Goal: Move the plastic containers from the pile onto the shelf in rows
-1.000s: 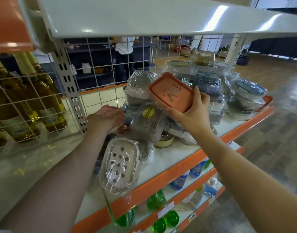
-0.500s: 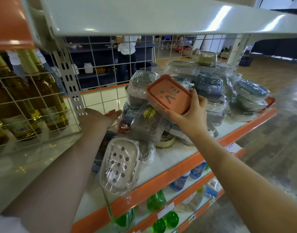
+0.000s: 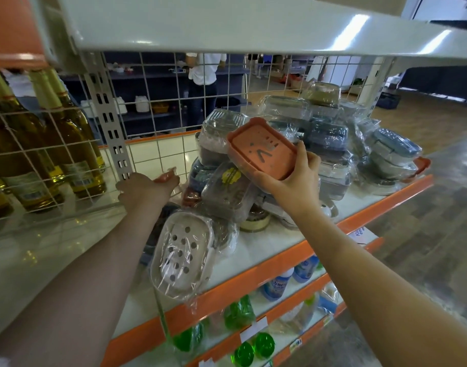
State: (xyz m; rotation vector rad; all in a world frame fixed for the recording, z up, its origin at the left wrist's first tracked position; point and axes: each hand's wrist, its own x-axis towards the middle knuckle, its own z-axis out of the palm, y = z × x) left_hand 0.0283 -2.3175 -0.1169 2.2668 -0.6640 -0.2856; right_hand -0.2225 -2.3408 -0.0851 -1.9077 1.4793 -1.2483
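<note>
— Right hand (image 3: 290, 181)?
— Gripping an orange container (image 3: 262, 148), thumb up along its right edge, fingers curled under it. Tilted, flat face toward the camera, dark marks on that face. Held up against the front of the pile (image 3: 306, 144).

— And the left hand (image 3: 145, 190)?
— Reached far back on the shelf (image 3: 280, 239), just beside the slotted metal post (image 3: 108, 123). Seen from behind only, knuckles toward the camera. Something pinkish and wrapped in clear film (image 3: 166, 176) at the fingertips. Cannot tell whether pinched or only touched, nor how the fingers lie.

— Where are the containers?
— Heaped in the middle and toward the right end of the white shelf, each wrapped in clear film. Grey, blue and clear ones stacked several high against the wire grid (image 3: 174, 102) at the back. Lying loose at the front left, a white soap dish (image 3: 182, 252) with round holes, tipped on its side, leaning over the orange shelf edge (image 3: 253, 282), just beside the left forearm. Behind it, a grey box with a yellow sticker (image 3: 228, 192), tilted, under the orange container.

— Around that?
— Bottles of yellow liquid (image 3: 55, 144) behind the grid on the left. Green and blue bottles (image 3: 240, 313) on the lower shelves. Beyond the grid, a person in a white shirt (image 3: 204, 68) at dark shelving.
</note>
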